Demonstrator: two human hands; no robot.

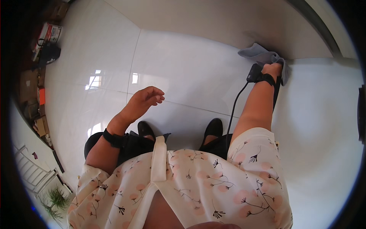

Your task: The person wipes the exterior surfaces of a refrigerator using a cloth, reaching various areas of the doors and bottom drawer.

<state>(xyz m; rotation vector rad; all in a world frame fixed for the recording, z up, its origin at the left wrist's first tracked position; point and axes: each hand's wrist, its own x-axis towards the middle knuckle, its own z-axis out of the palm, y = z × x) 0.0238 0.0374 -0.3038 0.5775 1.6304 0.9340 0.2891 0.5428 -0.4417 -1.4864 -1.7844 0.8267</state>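
My right hand [271, 69] is closed around a bunched grey-blue cloth [256, 53], at the foot of a beige panel [200, 17]. Part of the cloth fans out to the left of the fist and another fold hangs down on its right. Contact between cloth and panel looks close, but I cannot tell how firmly it presses. My left hand [143, 101] hovers over the tiled floor [177, 65], its fingers loosely bent and holding nothing. A black device [253, 73] with a cable is strapped to my right wrist; a black band [112, 139] circles my left forearm.
A white surface [311, 120] rises along my right side. Along the left stand boxes [53, 33], a dark bag [50, 53], an orange item [41, 96] and a cardboard box [41, 127]. A metal rack [31, 171] and a green plant [57, 197] are at lower left.
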